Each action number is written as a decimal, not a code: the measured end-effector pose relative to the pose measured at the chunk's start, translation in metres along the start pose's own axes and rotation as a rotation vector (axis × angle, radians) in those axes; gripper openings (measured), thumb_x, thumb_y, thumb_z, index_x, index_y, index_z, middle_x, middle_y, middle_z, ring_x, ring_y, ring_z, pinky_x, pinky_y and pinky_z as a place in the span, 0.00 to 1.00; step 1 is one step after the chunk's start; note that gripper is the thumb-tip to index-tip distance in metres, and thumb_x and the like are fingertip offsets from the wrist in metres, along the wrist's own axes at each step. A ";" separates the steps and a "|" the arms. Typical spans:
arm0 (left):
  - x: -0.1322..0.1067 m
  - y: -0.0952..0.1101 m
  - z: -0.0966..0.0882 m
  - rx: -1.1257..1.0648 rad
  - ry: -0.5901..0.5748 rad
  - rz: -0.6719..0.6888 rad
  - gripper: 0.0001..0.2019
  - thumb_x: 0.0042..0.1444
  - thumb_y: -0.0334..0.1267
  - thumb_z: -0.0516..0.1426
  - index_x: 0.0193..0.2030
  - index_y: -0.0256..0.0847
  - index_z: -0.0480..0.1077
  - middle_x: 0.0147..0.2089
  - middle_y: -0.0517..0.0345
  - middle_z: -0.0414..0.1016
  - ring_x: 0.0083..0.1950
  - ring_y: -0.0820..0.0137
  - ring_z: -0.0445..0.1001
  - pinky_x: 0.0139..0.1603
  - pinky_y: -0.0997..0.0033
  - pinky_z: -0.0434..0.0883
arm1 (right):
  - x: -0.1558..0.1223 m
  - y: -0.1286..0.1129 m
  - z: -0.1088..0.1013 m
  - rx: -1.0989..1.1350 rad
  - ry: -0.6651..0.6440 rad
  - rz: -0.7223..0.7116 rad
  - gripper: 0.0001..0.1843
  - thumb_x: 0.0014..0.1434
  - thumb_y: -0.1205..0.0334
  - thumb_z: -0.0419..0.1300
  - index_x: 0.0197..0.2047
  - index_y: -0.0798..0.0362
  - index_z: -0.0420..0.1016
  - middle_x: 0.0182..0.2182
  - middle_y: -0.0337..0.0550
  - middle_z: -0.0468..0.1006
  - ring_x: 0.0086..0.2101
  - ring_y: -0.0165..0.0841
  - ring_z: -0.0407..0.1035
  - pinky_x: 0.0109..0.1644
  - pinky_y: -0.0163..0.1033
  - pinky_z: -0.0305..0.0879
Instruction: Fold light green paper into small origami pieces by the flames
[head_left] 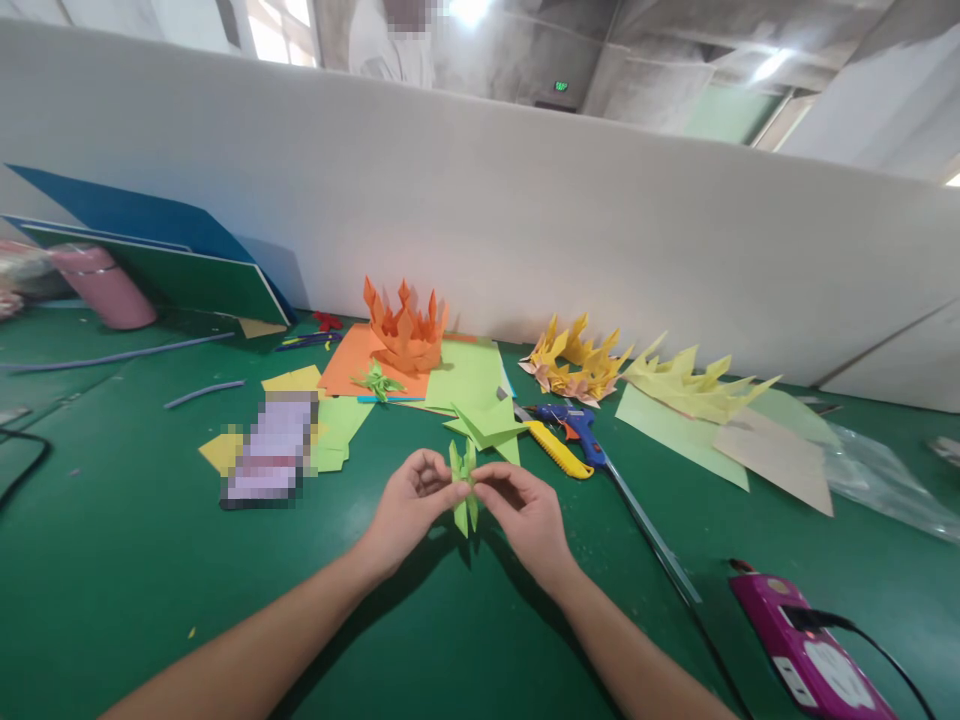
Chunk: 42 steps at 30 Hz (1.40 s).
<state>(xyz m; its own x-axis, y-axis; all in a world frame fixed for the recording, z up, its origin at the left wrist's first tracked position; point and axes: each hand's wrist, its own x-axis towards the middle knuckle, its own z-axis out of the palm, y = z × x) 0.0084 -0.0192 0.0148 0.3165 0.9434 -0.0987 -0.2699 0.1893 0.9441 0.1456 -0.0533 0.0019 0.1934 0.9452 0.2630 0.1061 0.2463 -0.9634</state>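
Between my two hands, above the green table (pixel 420 620), is a small folded light-green paper piece (pixel 463 510) with pointed ends. My left hand (pixel 411 505) pinches its left side between thumb and fingers. On the other side, my right hand (pixel 529 515) grips it the same way. Just beyond the hands lie several light-green paper pieces (pixel 487 425) with pointed corners. Farther back, a green folded paper flower (pixel 379 381) rests near an orange paper crown (pixel 409 335). The fingertips partly cover the middle of the held piece.
A yellow utility knife (pixel 559 450) and a blue glue gun (pixel 581 425) lie right of my hands. Golden (pixel 577 360) and pale-yellow (pixel 697 380) paper crowns stand behind them. A phone (pixel 274 445) lies left, a pink bottle (pixel 105 287) farther back, a magenta power strip (pixel 806 640) front right.
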 end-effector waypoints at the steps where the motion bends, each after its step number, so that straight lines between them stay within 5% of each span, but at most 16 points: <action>1: 0.000 0.000 0.000 0.017 -0.002 0.006 0.18 0.34 0.37 0.67 0.24 0.38 0.60 0.22 0.71 0.62 0.24 0.82 0.62 0.26 0.82 0.60 | 0.000 0.001 0.000 0.004 0.012 0.012 0.05 0.48 0.63 0.62 0.31 0.52 0.76 0.29 0.42 0.78 0.31 0.34 0.72 0.38 0.39 0.70; 23: -0.006 0.001 0.004 0.088 -0.026 0.064 0.12 0.36 0.35 0.64 0.28 0.40 0.65 0.26 0.65 0.62 0.27 0.77 0.61 0.25 0.79 0.61 | 0.002 0.001 -0.003 -0.116 0.005 -0.049 0.03 0.49 0.65 0.60 0.26 0.51 0.75 0.26 0.39 0.76 0.29 0.32 0.70 0.35 0.37 0.66; 30: -0.003 -0.002 0.003 0.178 -0.025 0.071 0.11 0.37 0.32 0.62 0.29 0.40 0.64 0.25 0.67 0.61 0.24 0.80 0.59 0.22 0.81 0.57 | 0.004 0.002 -0.006 -0.350 0.010 -0.281 0.03 0.50 0.65 0.61 0.26 0.49 0.74 0.35 0.43 0.72 0.38 0.36 0.67 0.44 0.43 0.63; 37: -0.004 -0.005 -0.001 0.317 -0.040 0.186 0.08 0.40 0.26 0.58 0.27 0.40 0.65 0.26 0.66 0.62 0.26 0.78 0.61 0.26 0.79 0.61 | 0.005 0.004 -0.012 -0.626 -0.041 -0.450 0.14 0.53 0.62 0.60 0.45 0.46 0.71 0.47 0.46 0.70 0.47 0.41 0.63 0.51 0.49 0.58; 42: -0.004 -0.006 -0.002 0.374 -0.030 0.204 0.08 0.40 0.25 0.56 0.28 0.41 0.65 0.25 0.66 0.62 0.26 0.77 0.60 0.27 0.79 0.60 | 0.005 0.001 -0.014 -0.710 -0.038 -0.477 0.04 0.52 0.61 0.61 0.34 0.48 0.73 0.42 0.45 0.70 0.44 0.40 0.63 0.48 0.46 0.59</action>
<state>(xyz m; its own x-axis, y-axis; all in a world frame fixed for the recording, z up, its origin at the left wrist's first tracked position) 0.0071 -0.0231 0.0091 0.3189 0.9418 0.1063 0.0167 -0.1177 0.9929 0.1600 -0.0510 0.0027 -0.0587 0.7841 0.6178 0.7561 0.4390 -0.4854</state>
